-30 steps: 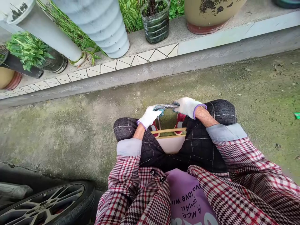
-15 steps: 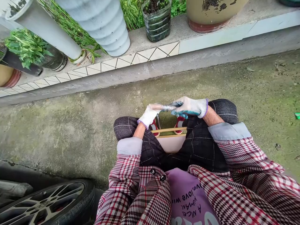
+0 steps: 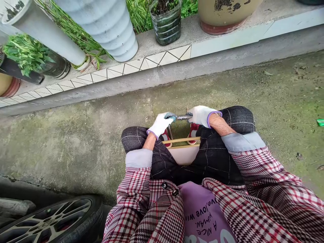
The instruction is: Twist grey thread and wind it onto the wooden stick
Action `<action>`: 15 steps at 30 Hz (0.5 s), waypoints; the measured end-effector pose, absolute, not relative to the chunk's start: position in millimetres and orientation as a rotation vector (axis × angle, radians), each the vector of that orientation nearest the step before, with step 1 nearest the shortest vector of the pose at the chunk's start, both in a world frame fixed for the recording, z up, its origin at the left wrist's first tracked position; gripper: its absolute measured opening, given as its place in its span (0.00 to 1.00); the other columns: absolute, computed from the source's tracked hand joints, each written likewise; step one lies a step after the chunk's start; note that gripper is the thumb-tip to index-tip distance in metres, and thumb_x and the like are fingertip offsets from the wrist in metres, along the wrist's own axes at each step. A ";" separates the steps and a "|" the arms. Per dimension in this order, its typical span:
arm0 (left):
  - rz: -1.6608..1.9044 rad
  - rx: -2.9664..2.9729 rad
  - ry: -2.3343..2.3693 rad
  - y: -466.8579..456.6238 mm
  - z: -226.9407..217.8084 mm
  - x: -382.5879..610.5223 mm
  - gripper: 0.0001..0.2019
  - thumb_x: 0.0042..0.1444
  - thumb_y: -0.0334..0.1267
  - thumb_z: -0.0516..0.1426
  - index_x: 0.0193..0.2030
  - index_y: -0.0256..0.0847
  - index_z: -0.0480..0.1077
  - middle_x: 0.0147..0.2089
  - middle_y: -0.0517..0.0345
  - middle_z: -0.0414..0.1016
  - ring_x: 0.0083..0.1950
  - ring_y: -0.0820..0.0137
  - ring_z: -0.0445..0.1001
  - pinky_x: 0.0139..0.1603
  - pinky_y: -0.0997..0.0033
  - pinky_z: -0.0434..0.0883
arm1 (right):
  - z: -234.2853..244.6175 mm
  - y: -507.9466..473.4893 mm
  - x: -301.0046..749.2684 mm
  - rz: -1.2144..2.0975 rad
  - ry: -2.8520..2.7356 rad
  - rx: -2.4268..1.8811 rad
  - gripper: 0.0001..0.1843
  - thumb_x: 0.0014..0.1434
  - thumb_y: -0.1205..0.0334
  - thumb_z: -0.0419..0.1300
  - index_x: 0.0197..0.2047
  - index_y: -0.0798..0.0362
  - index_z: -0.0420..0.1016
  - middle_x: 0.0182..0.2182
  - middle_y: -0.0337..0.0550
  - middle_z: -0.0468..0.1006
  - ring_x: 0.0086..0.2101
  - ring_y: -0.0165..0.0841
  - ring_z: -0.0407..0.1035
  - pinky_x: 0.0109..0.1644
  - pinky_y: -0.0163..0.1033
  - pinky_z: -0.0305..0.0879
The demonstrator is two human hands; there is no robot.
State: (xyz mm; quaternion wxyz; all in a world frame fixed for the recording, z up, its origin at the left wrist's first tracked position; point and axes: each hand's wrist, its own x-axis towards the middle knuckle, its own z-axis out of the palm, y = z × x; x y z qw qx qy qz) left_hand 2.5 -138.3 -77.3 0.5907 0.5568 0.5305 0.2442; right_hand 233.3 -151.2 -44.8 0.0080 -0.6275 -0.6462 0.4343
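Both my hands wear white knitted gloves with purple cuffs and blue-grey palms. In front of my knees lies a short silver-grey rod (image 3: 181, 117), level between the hands; it looks wrapped in tape or wire. My left hand (image 3: 161, 125) is closed around its left end. My right hand (image 3: 201, 115) is closed around the right end, the fingers curled out of sight. Below my left hand a thin dark shaft (image 3: 170, 132) slants down between my shoes; whether it joins the rod I cannot tell.
I sit low, a pale stool (image 3: 184, 157) with yellowish edges between my thighs. Ahead runs a tiled ledge (image 3: 162, 60) bearing several plant pots, including a ribbed white one (image 3: 111, 30). A car wheel (image 3: 50, 219) is at lower left. The concrete floor (image 3: 83, 141) is mossy.
My right hand has turned over, its glove back now facing up. My left fingers have come round the rod, the blue-grey fingertips now showing. The view has shifted slightly.
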 end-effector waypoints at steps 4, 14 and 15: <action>0.658 1.096 1.172 -138.9 -74.0 7.1 0.09 0.47 0.27 0.63 0.36 0.37 0.82 0.38 0.55 0.85 0.40 0.68 0.80 0.57 0.61 0.76 | -40.5 -146.8 237.5 1.035 -2.096 -2.082 0.07 0.56 0.59 0.72 0.35 0.53 0.83 0.32 0.54 0.82 0.37 0.48 0.77 0.37 0.44 0.66; 0.658 1.116 1.122 -138.7 -85.2 4.5 0.06 0.50 0.28 0.63 0.34 0.37 0.81 0.38 0.55 0.86 0.43 0.65 0.81 0.57 0.60 0.76 | -20.6 -162.2 236.8 1.568 -1.433 -1.512 0.13 0.53 0.53 0.70 0.35 0.52 0.77 0.21 0.34 0.71 0.21 0.27 0.62 0.23 0.33 0.58; 0.662 1.143 1.142 -137.3 -86.2 3.5 0.06 0.50 0.28 0.63 0.34 0.37 0.81 0.38 0.54 0.86 0.44 0.64 0.81 0.58 0.61 0.75 | -19.4 -164.3 236.9 1.656 -1.460 -1.447 0.13 0.52 0.53 0.71 0.35 0.52 0.78 0.22 0.34 0.72 0.21 0.27 0.63 0.22 0.33 0.59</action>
